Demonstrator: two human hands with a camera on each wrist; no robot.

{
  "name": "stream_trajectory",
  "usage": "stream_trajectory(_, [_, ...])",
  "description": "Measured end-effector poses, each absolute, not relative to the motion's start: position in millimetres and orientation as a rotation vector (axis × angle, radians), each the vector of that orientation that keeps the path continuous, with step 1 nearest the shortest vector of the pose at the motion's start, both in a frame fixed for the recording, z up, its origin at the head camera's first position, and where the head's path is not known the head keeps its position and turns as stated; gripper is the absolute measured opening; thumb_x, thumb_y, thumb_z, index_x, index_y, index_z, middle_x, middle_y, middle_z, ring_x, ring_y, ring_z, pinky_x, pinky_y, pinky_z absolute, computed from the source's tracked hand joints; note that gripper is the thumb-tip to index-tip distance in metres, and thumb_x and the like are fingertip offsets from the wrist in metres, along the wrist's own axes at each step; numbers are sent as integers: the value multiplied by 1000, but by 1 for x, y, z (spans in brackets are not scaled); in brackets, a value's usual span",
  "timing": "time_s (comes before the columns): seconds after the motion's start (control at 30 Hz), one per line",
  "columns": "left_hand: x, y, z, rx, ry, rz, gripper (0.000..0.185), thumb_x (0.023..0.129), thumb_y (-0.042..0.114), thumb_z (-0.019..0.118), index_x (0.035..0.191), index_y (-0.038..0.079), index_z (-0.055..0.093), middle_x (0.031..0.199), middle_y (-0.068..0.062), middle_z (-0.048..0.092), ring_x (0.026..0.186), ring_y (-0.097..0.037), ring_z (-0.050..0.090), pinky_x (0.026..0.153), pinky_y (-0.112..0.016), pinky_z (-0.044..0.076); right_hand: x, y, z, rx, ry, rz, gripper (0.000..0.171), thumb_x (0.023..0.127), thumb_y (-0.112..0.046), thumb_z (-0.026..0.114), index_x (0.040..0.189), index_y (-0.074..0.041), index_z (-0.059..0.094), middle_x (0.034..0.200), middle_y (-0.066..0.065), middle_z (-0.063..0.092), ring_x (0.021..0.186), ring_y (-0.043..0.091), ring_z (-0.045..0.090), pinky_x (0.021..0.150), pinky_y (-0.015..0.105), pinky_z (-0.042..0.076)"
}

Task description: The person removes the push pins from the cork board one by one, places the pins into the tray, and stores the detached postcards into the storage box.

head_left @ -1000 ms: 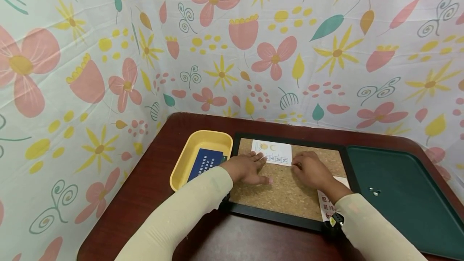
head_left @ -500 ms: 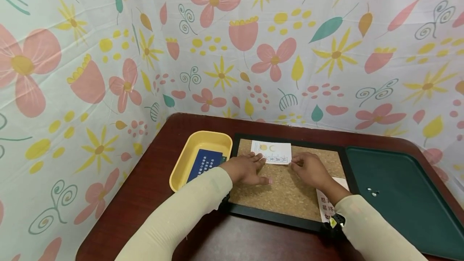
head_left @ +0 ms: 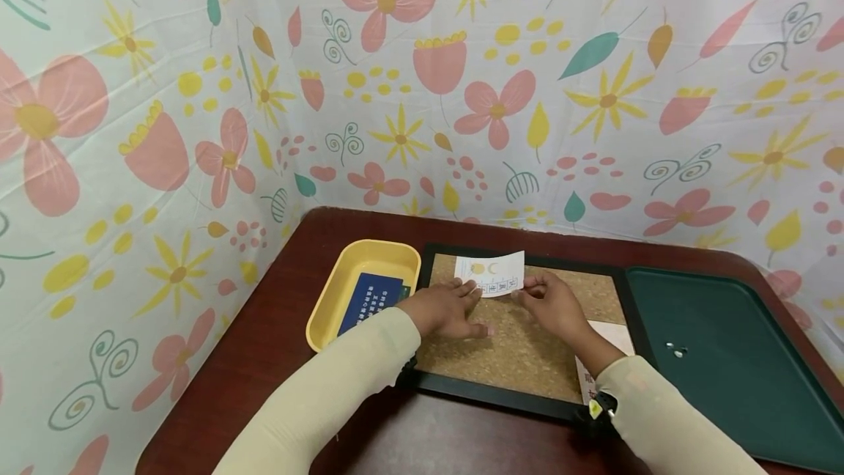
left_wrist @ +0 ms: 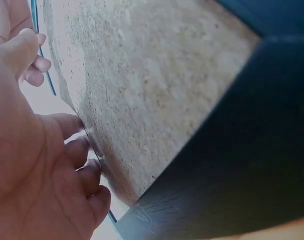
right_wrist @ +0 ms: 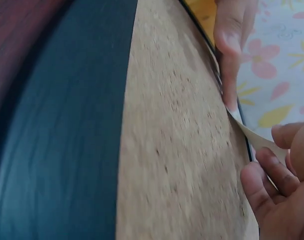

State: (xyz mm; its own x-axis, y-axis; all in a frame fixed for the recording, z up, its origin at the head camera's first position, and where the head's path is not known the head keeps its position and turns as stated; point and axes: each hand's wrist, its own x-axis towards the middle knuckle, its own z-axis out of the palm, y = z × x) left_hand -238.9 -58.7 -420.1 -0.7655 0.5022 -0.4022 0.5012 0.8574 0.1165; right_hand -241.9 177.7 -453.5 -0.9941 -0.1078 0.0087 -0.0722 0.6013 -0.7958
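A white card [head_left: 496, 275] with a yellow picture and printed characters lies at the upper left of a black-framed corkboard [head_left: 514, 358]. My left hand [head_left: 443, 309] rests flat with straight fingers on the card's lower left part. At the card's lower right corner, my right hand [head_left: 552, 308] pinches the edge between thumb and fingers. That right side curves up off the cork, as the lifted card [right_wrist: 259, 140] shows in the right wrist view. Partly hidden beneath the right forearm is a second card [head_left: 613, 332] with red characters, at the board's right side.
Left of the board stands a yellow tray [head_left: 321, 314] holding a dark blue card [head_left: 371, 303] with white writing. A dark green tray [head_left: 719, 372] on the right bears a few small shiny pieces [head_left: 675, 350]. A floral cloth [head_left: 395, 116] hangs behind the brown table [head_left: 277, 299].
My right hand has taken hold of the card's lower right corner and moved slightly left, and the card's right side has risen off the cork. The left hand has stayed in place.
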Motion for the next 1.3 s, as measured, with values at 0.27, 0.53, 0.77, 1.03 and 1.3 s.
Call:
stream_trajectory(0.27, [-240,-59,-421,758,2608,-14,90,96,80,30,166,24,19,171,7,11,156,-20,10,124,-39,16,-244,159,-459,-16,2574,-1711,33,100,-7,64,120,7,42,109,31,70,82,23,74,62,27,59])
stream_trajectory(0.53, [-242,-58,-423,754,2605,18,88,97,79,29,166,25,16,171,6,10,156,-20,11,124,-41,15,-242,151,-456,133,2400,-1905,30,104,-1,56,124,8,35,107,33,69,80,22,74,62,31,60])
stream_trajectory(0.77, [-245,-57,-424,852,2712,47,75,104,69,30,162,21,35,167,3,29,153,-22,24,123,-42,21,-244,156,-456,176,2327,-2009,32,104,0,54,126,6,32,107,30,67,76,20,73,59,33,59])
stream_trajectory(1.03, [-243,-60,-419,969,2855,125,58,107,58,37,144,20,60,141,4,61,130,-18,56,107,-39,45,-244,163,-455,181,2452,-1995,41,102,0,53,135,12,32,109,31,67,77,18,73,62,31,61])
stream_trajectory(1.3, [-238,-82,-403,874,2970,323,51,107,49,49,143,16,62,137,1,64,122,-18,61,100,-38,50,-241,168,-452,222,2456,-2015,43,102,0,50,139,8,31,111,29,65,79,19,74,65,32,61])
